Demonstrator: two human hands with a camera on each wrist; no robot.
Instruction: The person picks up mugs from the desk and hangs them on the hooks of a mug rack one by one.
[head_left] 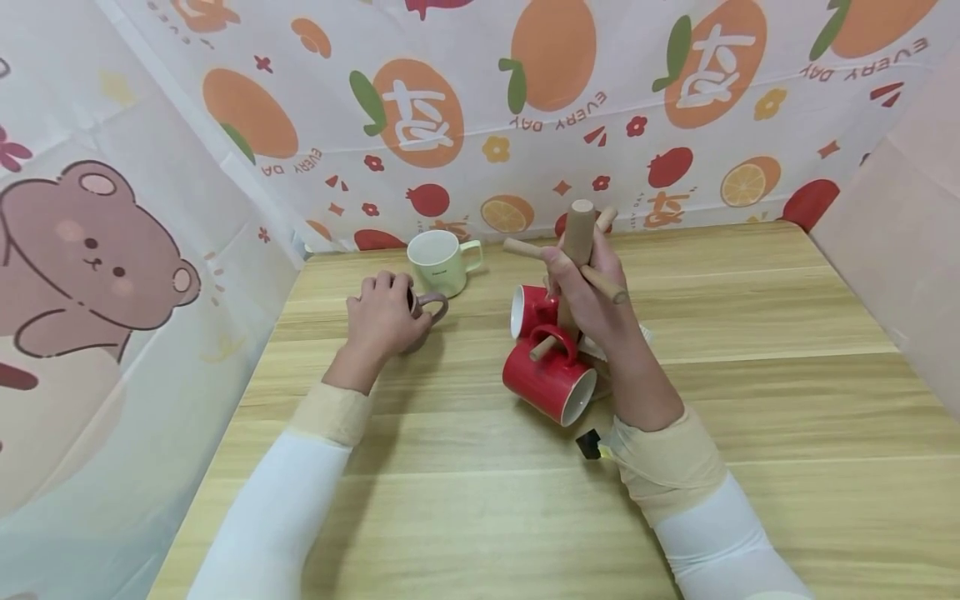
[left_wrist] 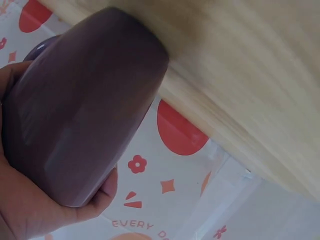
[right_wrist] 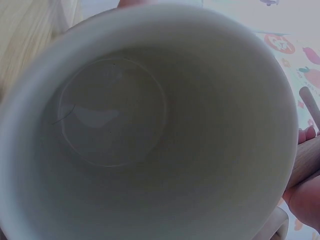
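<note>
My left hand (head_left: 384,312) grips a dark purple-brown mug (left_wrist: 85,100) from above, fingers round its rim, its handle (head_left: 437,302) pointing right. Whether its base touches the table I cannot tell. Behind it stands a pale green mug (head_left: 438,267) upright. My right hand (head_left: 596,287) holds the upper post of a wooden mug tree (head_left: 579,229). On the tree's lower pegs hang a red mug (head_left: 551,379), tilted, and a second red mug (head_left: 531,312) behind it. A mug's white inside (right_wrist: 150,125) fills most of the right wrist view.
A white ribbed thing (head_left: 647,335) shows partly behind my right wrist. A small black piece (head_left: 588,444) sits by the right cuff. The wooden table (head_left: 465,517) meets a fruit-print cloth (head_left: 480,125) at the back, with cloth at both sides.
</note>
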